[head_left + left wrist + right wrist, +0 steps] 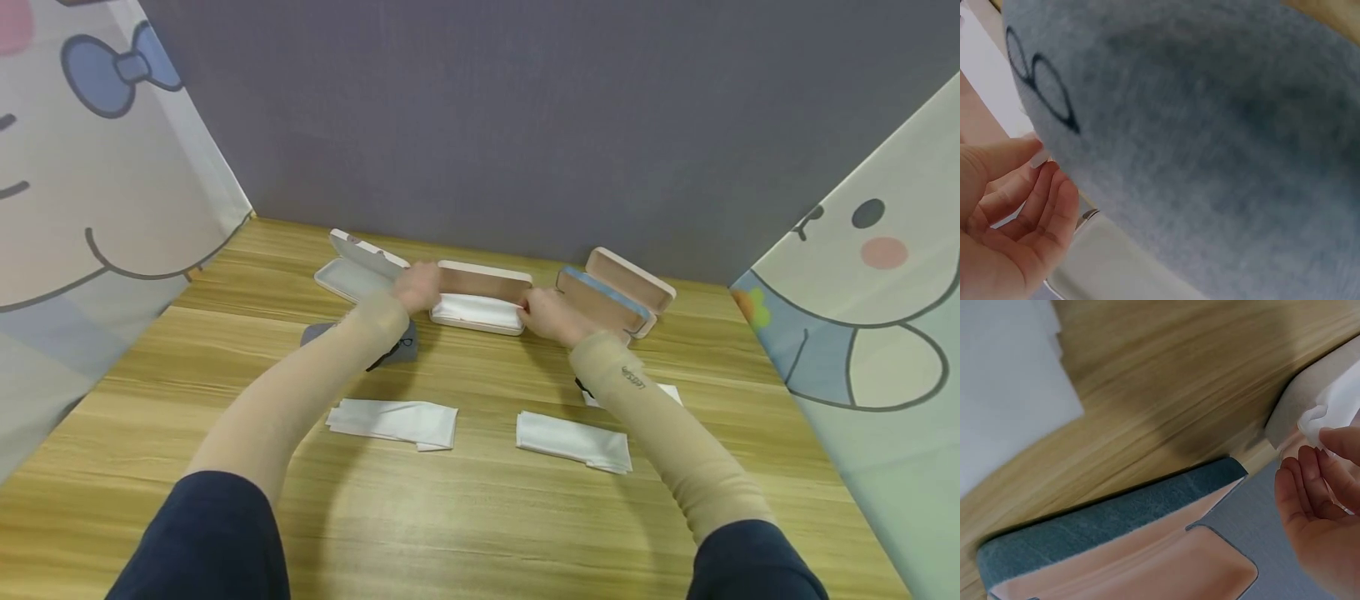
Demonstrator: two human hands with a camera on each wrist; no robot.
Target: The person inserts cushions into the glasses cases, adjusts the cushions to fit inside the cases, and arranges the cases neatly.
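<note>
An open eyeglass case with a pinkish-brown lining stands at the back centre, a white cloth spread along its inside. My left hand is at the case's left end. In the left wrist view, its thumb and index finger pinch at the edge of the white cloth, partly behind a grey case printed with glasses. At the right end, my right hand pinches a corner of the same cloth between thumb and fingers, the other fingers curled beneath.
A grey-lined open case stands left. To the right is a blue open case beside a pale lid. Folded white cloths lie in front, with another cloth partly behind the right forearm. A grey wall closes the back.
</note>
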